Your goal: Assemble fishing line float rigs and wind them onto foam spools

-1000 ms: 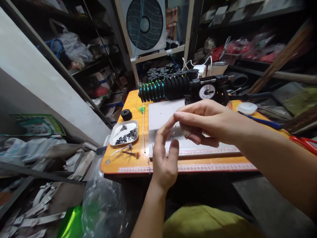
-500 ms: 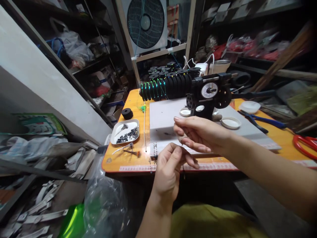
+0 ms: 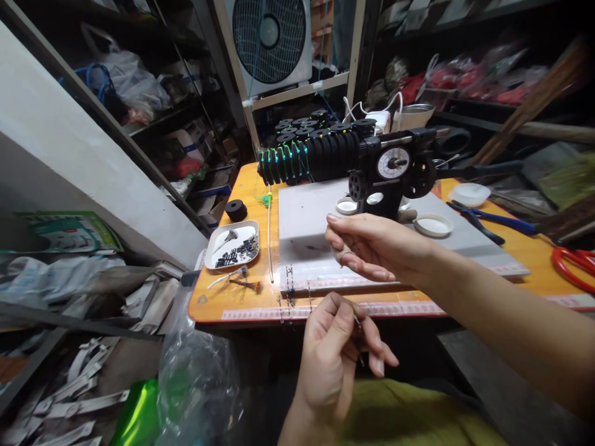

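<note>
My left hand (image 3: pixel 332 353) is low in front of the table's front edge, thumb and forefinger pinched together. A thin, dark beaded strand (image 3: pixel 357 328) hangs from its fingers, partly hidden by them. My right hand (image 3: pixel 367 248) is above and to the right, over the pale board (image 3: pixel 311 217), with thumb and forefinger closed. A small pale piece (image 3: pixel 343 253) shows at its curled fingers; what it is cannot be made out. Similar dark beaded strands (image 3: pixel 289 291) hang over the board's front left corner, left of my left hand.
Behind my hands is a black geared device (image 3: pixel 388 167) with a dial and a row of spools (image 3: pixel 307 158) wound with green thread. A white tray (image 3: pixel 216 238) of small dark parts is at left. Blue-handled pliers (image 3: pixel 506 222) and red-handled scissors (image 3: pixel 571 266) lie at right.
My left hand has moved down and slightly right, away from my right hand, and the thin strand now shows in it. My right hand has stayed nearly in place.
</note>
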`<state>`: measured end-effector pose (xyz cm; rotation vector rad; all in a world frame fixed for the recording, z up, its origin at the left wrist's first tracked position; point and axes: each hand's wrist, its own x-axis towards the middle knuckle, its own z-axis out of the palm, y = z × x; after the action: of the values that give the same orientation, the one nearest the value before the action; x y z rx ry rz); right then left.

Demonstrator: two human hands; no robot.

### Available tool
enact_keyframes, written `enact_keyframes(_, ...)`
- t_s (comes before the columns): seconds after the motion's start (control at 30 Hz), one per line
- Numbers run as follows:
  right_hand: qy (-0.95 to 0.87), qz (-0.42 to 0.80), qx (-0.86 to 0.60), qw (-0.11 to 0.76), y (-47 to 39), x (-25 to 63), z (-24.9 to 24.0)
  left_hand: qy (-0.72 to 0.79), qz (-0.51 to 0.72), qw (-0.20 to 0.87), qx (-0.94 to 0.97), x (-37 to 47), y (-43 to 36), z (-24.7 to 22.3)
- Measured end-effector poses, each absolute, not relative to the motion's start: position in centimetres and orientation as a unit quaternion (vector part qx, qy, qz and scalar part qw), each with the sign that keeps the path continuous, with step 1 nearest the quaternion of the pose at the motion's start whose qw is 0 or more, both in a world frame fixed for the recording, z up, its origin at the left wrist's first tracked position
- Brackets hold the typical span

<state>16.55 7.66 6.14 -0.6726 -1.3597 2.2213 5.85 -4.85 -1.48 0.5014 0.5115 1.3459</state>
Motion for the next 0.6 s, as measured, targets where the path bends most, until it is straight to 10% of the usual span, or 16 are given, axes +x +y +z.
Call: enact_keyframes(0.6, -0.665, 0.490, -0.337, 0.452, 10.4, 15.7, 4.1, 0.416, 0.652, 0.562, 0.293, 4.2, -5.0, -3.6)
